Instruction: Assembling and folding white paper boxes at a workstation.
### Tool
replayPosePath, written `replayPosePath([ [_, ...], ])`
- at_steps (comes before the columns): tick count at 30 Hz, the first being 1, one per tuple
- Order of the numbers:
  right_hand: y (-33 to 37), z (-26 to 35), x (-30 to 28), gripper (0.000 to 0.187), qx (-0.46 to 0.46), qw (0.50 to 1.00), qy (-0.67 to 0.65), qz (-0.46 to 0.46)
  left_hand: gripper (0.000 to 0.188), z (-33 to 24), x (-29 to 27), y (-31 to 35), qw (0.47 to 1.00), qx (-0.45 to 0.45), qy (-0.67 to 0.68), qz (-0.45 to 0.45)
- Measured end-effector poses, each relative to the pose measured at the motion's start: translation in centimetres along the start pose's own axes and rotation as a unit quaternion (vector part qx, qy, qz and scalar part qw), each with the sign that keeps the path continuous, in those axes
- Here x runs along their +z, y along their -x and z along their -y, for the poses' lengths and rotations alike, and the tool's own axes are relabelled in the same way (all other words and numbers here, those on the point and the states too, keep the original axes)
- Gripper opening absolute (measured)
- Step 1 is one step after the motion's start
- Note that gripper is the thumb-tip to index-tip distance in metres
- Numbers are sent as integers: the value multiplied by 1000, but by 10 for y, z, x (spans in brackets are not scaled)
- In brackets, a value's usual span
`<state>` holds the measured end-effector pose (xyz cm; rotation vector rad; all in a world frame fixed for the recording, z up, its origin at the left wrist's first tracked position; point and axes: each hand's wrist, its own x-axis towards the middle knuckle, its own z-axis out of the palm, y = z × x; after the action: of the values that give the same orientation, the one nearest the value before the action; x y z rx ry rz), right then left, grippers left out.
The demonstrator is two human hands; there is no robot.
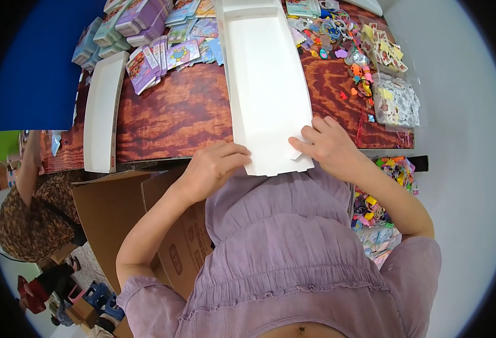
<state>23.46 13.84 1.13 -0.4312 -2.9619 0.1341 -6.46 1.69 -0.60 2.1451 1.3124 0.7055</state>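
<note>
A long white cardboard box (pixel 267 79) lies lengthwise in front of me, its near end unfolded and reaching past the table's front edge. My left hand (pixel 217 168) grips the left side of that end, fingers closed on the card. On the opposite side, my right hand (pixel 324 147) pinches a small flap near the corner between thumb and fingers. The box's inside is bare white, and its far end has a raised, folded wall. A second narrow white box (pixel 100 118) rests at the table's left.
Purple and green card packs (pixel 141 19) are stacked at the back left, beside fanned-out cards (pixel 149 65). Colourful small charms (pixel 338 45) and plastic bags of cut-outs (pixel 397 101) lie at the right. Below the table stands a brown carton (pixel 175 248); another person (pixel 34 214) is at the left.
</note>
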Motion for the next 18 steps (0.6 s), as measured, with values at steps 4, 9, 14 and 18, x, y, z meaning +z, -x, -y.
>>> replayPosePath([
  [4,1,1,3,41,5,1000,-11,15,16,2,-3,-6,998,-30,49,18],
  [9,-5,18,-3,44,3,999,18,50,22,-2,-1,-5,997,42,-60,35],
  [14,-22,27,7,49,-38,998,-42,36,28,-5,3,-4,993,64,-96,15],
  [18,-26,27,4,50,-36,996,-45,71,29,-1,5,-2,990,77,-118,10],
])
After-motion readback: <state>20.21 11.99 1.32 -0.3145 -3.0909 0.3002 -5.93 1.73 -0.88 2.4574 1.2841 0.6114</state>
